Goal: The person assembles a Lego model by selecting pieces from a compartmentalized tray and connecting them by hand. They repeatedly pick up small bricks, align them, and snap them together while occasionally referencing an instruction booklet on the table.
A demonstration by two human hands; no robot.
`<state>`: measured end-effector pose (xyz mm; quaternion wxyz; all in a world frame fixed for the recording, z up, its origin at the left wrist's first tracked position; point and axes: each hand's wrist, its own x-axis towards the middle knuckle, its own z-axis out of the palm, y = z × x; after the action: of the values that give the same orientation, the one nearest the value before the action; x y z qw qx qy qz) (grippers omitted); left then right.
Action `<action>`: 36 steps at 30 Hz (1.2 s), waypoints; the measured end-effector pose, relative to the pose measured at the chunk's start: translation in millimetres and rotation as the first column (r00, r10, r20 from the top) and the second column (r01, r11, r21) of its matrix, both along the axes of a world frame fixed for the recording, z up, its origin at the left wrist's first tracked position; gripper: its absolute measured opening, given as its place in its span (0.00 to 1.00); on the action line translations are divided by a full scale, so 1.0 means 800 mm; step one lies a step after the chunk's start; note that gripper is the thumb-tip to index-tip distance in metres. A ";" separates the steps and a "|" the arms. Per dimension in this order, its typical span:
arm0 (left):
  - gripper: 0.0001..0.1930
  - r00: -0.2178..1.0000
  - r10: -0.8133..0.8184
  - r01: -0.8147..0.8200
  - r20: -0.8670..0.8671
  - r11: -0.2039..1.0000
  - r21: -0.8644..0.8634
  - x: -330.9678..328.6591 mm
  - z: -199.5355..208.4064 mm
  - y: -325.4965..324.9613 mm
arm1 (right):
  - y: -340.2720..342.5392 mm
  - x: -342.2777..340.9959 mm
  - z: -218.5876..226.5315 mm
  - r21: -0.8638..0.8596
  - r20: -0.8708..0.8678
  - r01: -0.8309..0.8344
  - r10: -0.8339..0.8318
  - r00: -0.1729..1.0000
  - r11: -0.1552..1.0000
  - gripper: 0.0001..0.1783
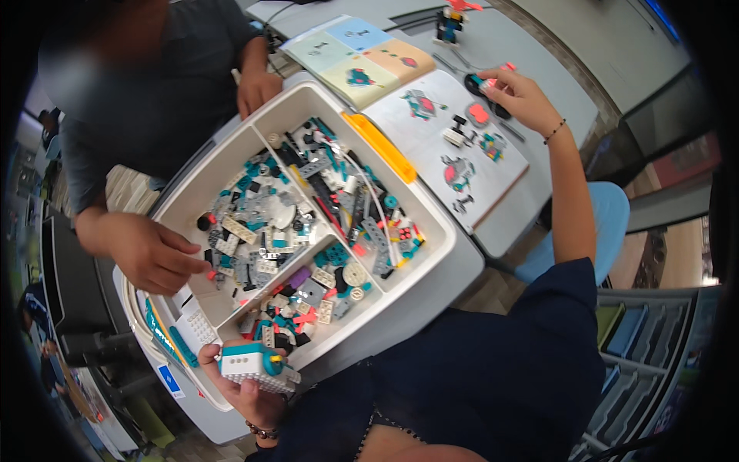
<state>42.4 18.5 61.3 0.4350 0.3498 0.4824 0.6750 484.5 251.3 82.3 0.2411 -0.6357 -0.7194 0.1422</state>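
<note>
My left hand (258, 404) is closed round a white and teal building-brick block (254, 363), with a grey studded base and a yellow-centred teal knob, at the near rim of the parts tray (443, 231). Its several compartments hold loose bricks, beams and small connectors in teal, white, grey, black and coral. Stretched out to the far right, my right hand (523, 100) pinches a small brick model (485, 83) with coral and teal parts and black wheels. That model is beside an open instruction booklet (493, 181); my fingers partly hide it.
Across the tray, a person in a grey shirt (146, 100) holds one hand (158, 254) over the bricks and the other (258, 91) by the far rim. A yellow piece (379, 146) lies along the tray edge. Another brick model (449, 27) stands farther back. A blue chair (608, 223) is at right.
</note>
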 end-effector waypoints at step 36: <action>0.36 0.989 0.072 -0.068 -0.130 0.997 0.035 0.005 0.001 0.000 | -0.040 -0.043 -0.094 -0.071 -0.984 -0.135 -0.048 0.171 0.988 0.17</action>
<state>46.6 18.8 62.1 0.3731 0.3830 0.5116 0.6726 450.2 219.2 6.8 0.5972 -0.3895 -0.4012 0.5751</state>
